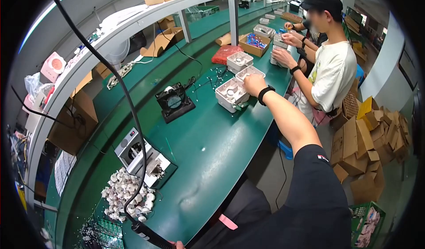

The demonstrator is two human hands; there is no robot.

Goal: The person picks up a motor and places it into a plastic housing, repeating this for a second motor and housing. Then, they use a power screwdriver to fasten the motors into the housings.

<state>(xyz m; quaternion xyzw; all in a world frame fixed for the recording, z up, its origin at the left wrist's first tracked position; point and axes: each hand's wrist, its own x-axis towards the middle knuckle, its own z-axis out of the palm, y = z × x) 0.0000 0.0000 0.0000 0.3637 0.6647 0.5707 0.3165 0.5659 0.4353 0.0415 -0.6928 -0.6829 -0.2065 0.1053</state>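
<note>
My right hand [254,86] reaches far forward along the bench, its fingers curled at the edge of a pale plastic housing [225,102]. The fingertips are hidden behind the knuckles. Round parts and a bit of green wiring [240,106] show in and beside this housing. Two more pale housings, one farther housing [239,59] among them, stand close behind it. At the bottom edge, my left hand [178,245] shows only some fingertips, closed at the end of a black corded hand tool [149,235]. Its cord runs up to the upper left.
A grey-and-white device [152,160] stands by a heap of white round parts [128,193]. Green circuit boards [108,232] lie nearer. A black fixture [174,102], dark small parts and a red bag [226,53] sit farther along. Co-workers, one in a white shirt [334,67], work at right.
</note>
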